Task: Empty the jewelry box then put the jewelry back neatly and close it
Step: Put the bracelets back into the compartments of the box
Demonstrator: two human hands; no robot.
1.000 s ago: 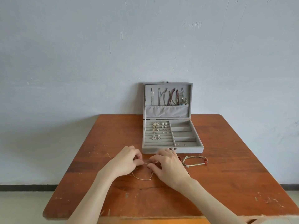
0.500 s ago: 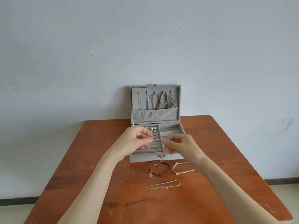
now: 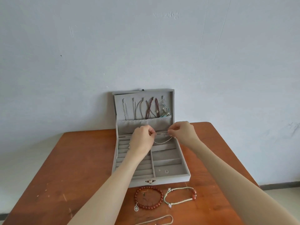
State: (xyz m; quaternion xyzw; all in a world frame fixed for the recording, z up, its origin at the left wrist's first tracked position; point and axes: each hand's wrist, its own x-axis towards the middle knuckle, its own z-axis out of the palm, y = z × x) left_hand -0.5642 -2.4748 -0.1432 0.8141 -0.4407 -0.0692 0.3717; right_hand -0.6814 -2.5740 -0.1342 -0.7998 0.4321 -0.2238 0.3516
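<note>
**Silver chain over the rear compartment: return step**

Silver chain [image 3: 162, 141], thin and limp, hangs in a shallow loop between two pinching grips: left hand [image 3: 142, 141] on one end, right hand [image 3: 183, 133] on the other. Both are over the open jewelry box [image 3: 170, 177], lined in grey velvet. Judged step: returning pieces. Next: lower the chain flat into one compartment. A red bead bracelet [image 3: 148, 199] and a corded bracelet [image 3: 179, 196] wait on the wooden table [image 3: 81, 159].

Pretty bare room tbh. Pale blue-white wall [image 3: 146, 46] with scuffs and thin scratch lines, a dark baseboard [image 3: 279, 185] along the bottom, light floor [image 3: 282, 197] at the right. Reddish-brown wooden table [image 3: 78, 168], worn and scratched, pushed against the wall. Soft, even light.
</note>
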